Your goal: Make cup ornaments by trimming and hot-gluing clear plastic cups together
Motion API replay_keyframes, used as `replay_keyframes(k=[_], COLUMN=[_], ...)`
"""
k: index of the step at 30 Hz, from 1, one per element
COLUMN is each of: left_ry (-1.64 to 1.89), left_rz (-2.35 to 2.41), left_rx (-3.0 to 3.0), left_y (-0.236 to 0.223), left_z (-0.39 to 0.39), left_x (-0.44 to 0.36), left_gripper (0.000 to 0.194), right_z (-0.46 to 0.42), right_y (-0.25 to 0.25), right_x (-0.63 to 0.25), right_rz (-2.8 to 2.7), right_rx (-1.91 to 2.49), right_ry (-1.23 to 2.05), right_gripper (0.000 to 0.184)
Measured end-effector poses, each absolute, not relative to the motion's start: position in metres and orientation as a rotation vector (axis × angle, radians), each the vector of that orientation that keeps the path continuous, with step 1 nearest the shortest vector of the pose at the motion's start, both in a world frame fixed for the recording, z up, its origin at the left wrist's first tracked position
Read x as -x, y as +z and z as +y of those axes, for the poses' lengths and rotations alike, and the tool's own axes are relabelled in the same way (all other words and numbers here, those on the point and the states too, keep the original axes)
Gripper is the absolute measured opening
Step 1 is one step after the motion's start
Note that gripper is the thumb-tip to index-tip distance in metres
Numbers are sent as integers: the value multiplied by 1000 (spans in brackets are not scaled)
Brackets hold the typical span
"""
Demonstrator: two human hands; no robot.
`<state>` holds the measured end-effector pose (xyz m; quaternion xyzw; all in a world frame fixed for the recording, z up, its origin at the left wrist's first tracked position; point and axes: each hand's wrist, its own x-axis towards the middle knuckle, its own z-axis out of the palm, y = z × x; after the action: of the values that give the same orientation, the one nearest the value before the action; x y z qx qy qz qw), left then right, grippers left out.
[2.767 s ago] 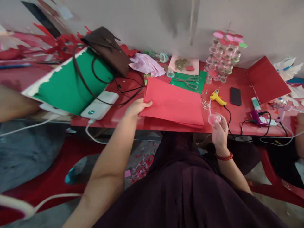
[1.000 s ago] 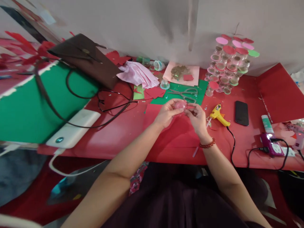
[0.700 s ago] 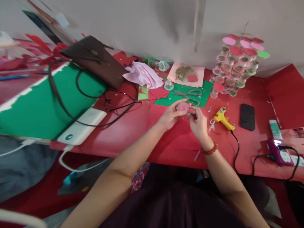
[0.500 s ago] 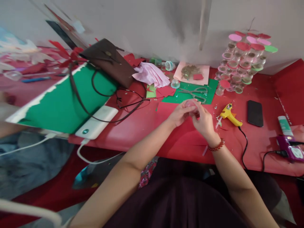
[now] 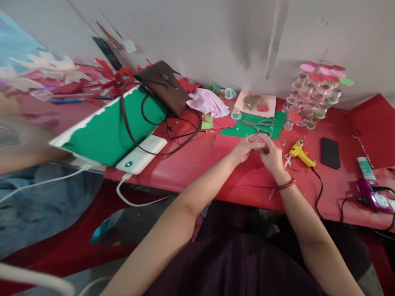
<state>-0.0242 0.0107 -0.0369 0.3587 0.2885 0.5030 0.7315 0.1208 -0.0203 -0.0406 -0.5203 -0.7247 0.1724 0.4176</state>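
Left hand (image 5: pixel 245 149) and right hand (image 5: pixel 273 155) are gripping a rounded pink-tinted plastic cup (image 5: pixel 256 139) above red paper sheets (image 5: pixel 227 147), apparently adjusting it; the next move is probably calling for gentle pressure.

A dark plum garment (image 5: pixel 243 255), close to black where shadow falls on it, covers the front of the body, its plain cloth marked by soft creases and loose folds that run mostly lengthwise near the middle. The left arm (image 5: pixel 173 226) and the right arm (image 5: pixel 311 226) are bare from the wrist to beyond the elbow, rounded in outline and widening toward the bottom of the view, where the edge cuts them off. Around the right wrist sits a bracelet (image 5: pixel 286 184) of small, round, reddish beads strung side by side.
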Motion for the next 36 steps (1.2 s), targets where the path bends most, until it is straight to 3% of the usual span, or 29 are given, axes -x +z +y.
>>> replay_keyframes(k=[20, 22, 25, 29, 31, 36], left_ry=[1113, 1143, 1166, 1152, 1163, 1133], left_rz=[621, 622, 639, 640, 626, 656], left_rx=[-878, -858, -827, -761, -711, -629], left_y=[-37, -37, -39, -40, -40, -39], left_z=[5, 8, 13, 16, 16, 17], left_x=[35, 38, 40, 38, 36, 35], left_gripper=[52, 51, 46, 32, 25, 20], right_z=[-23, -23, -23, -29, -34, -43], right_y=[-42, -41, -31, -5, 4, 3], right_x=[-113, -115, -131, -179, -205, -236], right_rz=[-1794, -1741, -1688, -1639, -1699, -1768], right_rx=[1420, 1425, 1499, 1803, 2018, 2409], right_ry=[433, 444, 358, 149, 38, 100], right_gripper=[51, 43, 15, 27, 43, 54])
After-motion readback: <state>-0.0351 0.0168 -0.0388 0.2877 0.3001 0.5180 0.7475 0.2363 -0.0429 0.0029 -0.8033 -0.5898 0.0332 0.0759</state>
